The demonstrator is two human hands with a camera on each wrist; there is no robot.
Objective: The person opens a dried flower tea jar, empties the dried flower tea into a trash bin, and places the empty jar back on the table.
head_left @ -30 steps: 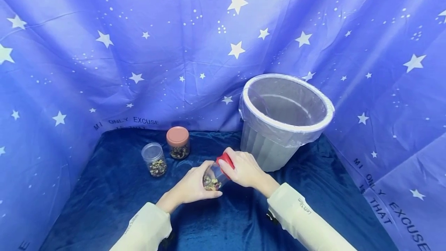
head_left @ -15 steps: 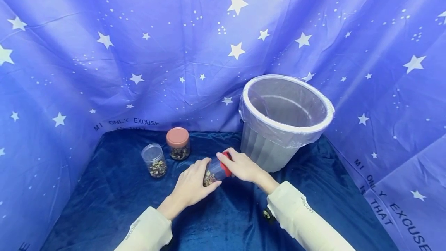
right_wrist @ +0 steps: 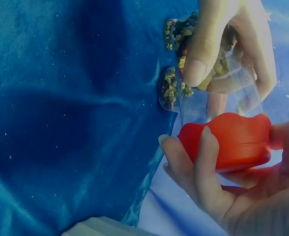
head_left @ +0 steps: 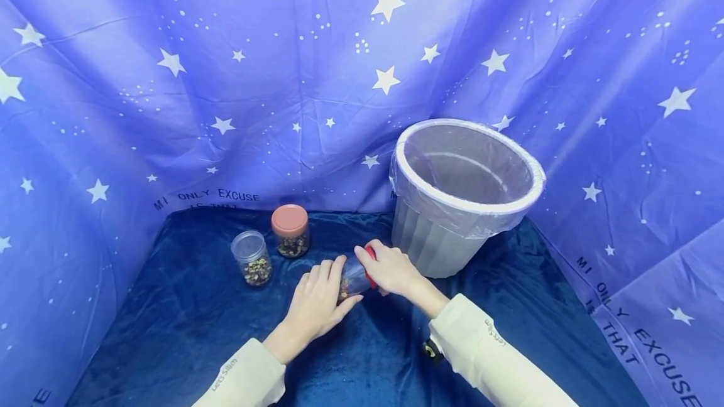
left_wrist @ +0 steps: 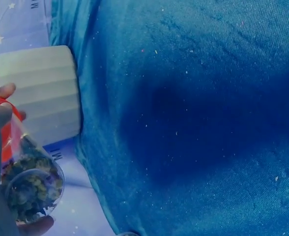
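Between both hands a clear jar point(head_left: 353, 276) is tilted well over, its red lid point(right_wrist: 228, 142) toward the right. Dried, flower-like bits lie inside it, seen through the jar's base in the left wrist view. My left hand point(head_left: 313, 303) grips the jar's body near the base, thumb on the near side and fingers across the far side. The right hand point(head_left: 394, 272) holds the scalloped red lid, fingers and thumb around its edge. In the right wrist view the lid sits at the mouth of the jar.
Back left on the dark blue cloth point(head_left: 186, 306) stand a jar with a pink lid point(head_left: 290, 222) and a clear-topped jar point(head_left: 251, 256), both partly filled with dried bits. A grey bin point(head_left: 430, 244) lined with a clear bag stands at the back right. Starry drapes point(head_left: 317, 80) surround the cloth.
The left hand has rolled over the jar and shifted slightly right, hiding more of its base. The right hand has turned on the red lid, with its thumb now higher across it.
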